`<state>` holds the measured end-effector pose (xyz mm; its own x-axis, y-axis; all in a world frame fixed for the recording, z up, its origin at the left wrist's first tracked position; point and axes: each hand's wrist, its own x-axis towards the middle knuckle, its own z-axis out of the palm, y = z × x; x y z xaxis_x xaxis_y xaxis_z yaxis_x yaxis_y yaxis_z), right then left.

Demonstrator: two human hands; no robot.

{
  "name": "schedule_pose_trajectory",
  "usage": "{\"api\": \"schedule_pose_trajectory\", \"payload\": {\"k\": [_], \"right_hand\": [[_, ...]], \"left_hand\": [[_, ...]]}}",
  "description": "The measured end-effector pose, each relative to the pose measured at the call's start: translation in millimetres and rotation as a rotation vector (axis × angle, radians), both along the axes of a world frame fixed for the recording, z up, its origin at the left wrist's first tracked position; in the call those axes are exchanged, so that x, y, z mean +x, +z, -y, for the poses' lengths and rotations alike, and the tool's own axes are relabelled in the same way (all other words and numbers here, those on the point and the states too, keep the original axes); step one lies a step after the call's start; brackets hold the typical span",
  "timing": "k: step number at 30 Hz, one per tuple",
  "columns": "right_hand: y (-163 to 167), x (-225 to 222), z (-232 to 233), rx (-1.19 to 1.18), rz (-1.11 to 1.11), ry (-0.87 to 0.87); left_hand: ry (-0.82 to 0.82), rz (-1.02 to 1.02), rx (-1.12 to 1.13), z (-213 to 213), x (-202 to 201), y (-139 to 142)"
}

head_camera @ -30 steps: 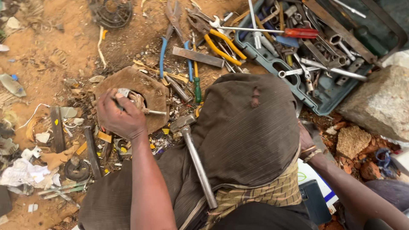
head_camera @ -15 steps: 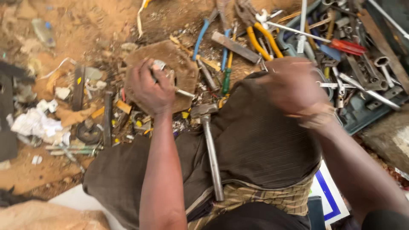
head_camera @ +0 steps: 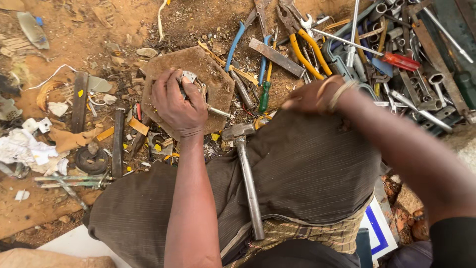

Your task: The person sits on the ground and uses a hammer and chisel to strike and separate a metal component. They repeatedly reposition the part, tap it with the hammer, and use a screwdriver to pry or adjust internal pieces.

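My left hand (head_camera: pixel 178 105) is closed around a small metal part (head_camera: pixel 191 79) and presses it onto a worn brown block (head_camera: pixel 218 84) on the ground; a thin metal pin (head_camera: pixel 218 111) sticks out to the right of the fist. My right hand (head_camera: pixel 313 95), with a bracelet on the wrist, reaches over my knee toward the pile of tools, blurred, with nothing visibly in it. A steel hammer (head_camera: pixel 246 173) lies across my lap, head near the block.
Blue-handled pliers (head_camera: pixel 235 42), yellow-handled pliers (head_camera: pixel 310 52), a green screwdriver (head_camera: pixel 264 97) and a flat file (head_camera: pixel 276 57) lie beyond the block. A tool tray (head_camera: pixel 421 74) with wrenches, sockets and a red screwdriver (head_camera: pixel 400 61) sits at right. Scrap, paper and metal strips litter the left.
My right hand came up from beside my leg, over the knee, and moved toward the tools. The left hand stayed on the part on the block. The view shifted left.
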<state>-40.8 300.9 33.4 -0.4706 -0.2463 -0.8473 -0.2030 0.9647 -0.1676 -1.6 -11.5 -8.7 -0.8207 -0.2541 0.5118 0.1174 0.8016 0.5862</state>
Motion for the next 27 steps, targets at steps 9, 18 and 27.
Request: {"api": "schedule_pose_trajectory", "payload": {"k": [9,18,27], "right_hand": [[-93,3,-123,0.003,0.054,-0.08],[-58,-7,-97,0.041,-0.179,0.042],[-38,-1,-112,-0.447,-0.333,-0.461]], "left_hand": [[0.026,-0.007,-0.034,0,-2,-1],[0.089,0.091,-0.159,-4,2,2],[0.017,0.118,0.083,-6,2,2]]}}
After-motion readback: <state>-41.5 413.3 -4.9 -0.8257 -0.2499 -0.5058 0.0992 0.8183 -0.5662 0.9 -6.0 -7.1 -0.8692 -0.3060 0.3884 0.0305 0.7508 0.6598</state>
